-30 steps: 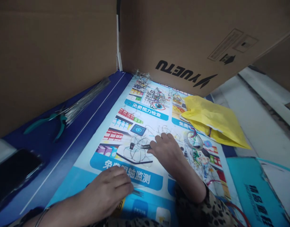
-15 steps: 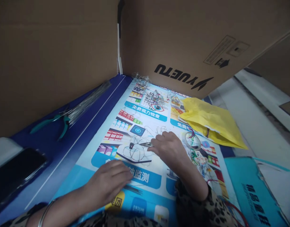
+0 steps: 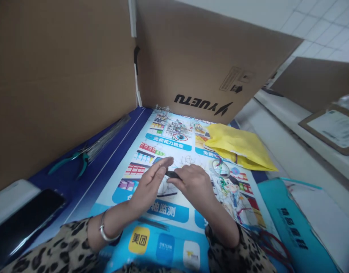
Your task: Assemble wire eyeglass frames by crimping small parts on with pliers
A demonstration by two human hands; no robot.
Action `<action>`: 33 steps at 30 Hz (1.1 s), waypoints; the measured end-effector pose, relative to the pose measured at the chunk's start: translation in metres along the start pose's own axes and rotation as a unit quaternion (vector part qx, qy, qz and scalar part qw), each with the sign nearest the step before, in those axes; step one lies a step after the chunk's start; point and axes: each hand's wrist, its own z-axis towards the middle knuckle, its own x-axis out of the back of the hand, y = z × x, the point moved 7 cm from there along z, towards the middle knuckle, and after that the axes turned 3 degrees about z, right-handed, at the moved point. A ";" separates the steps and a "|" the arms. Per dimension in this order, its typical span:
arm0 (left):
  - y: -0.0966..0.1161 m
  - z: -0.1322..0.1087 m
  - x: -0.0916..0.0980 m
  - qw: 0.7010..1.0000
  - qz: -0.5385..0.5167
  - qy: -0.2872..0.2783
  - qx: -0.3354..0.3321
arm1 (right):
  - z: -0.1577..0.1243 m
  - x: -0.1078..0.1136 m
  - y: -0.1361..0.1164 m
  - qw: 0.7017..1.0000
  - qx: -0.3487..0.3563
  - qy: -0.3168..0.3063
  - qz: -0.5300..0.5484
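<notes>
My left hand (image 3: pixel 148 184) is raised over the printed sheet (image 3: pixel 121 222), its thumb pressed to the side of the fingers. Whatever it pinches is too small to make out. Fingers curled, my right hand (image 3: pixel 196 185) grips slim dark tweezers (image 3: pixel 173 174), whose tip points at my left thumb. Below and behind the hands, a loose tangle of thin wire (image 3: pixel 188 161) lies on the sheet. A bundle of short dark sticks or wires (image 3: pixel 154 223) rests nearer to me.
Pliers with teal handles (image 3: pixel 85 165) and straight wires (image 3: pixel 109 136) lie left, beyond a black phone (image 3: pixel 29 216). Cardboard walls (image 3: pixel 168 57) enclose the back. Right are a tape roll (image 3: pixel 220 168), a yellow envelope (image 3: pixel 239 146), a teal packet (image 3: pixel 294 223) and red cord (image 3: pixel 274 242).
My left hand has risen from the sheet and moved forward to meet the tweezers' tip. My right hand keeps its grip on the tweezers. The camera view has tilted upward.
</notes>
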 end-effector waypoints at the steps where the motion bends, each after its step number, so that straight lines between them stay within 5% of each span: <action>1: 0.000 0.003 -0.004 1.000 -0.022 0.010 0.004 | -0.001 0.001 0.000 1.000 -0.009 0.007 -0.003; 5: 0.003 0.018 -0.014 0.995 -0.098 0.013 0.019 | -0.007 -0.002 0.008 0.999 -0.043 0.030 -0.005; 9: 0.006 0.042 -0.006 0.986 -0.162 0.019 0.044 | -0.020 -0.014 0.021 0.997 -0.045 0.063 0.018; 20: -0.047 0.056 0.003 0.956 -0.143 -0.015 0.255 | -0.022 -0.024 0.049 0.983 0.066 0.120 -0.124; 33: -0.052 0.054 0.000 0.958 -0.140 -0.036 0.247 | -0.026 -0.026 0.043 0.971 0.122 0.129 -0.159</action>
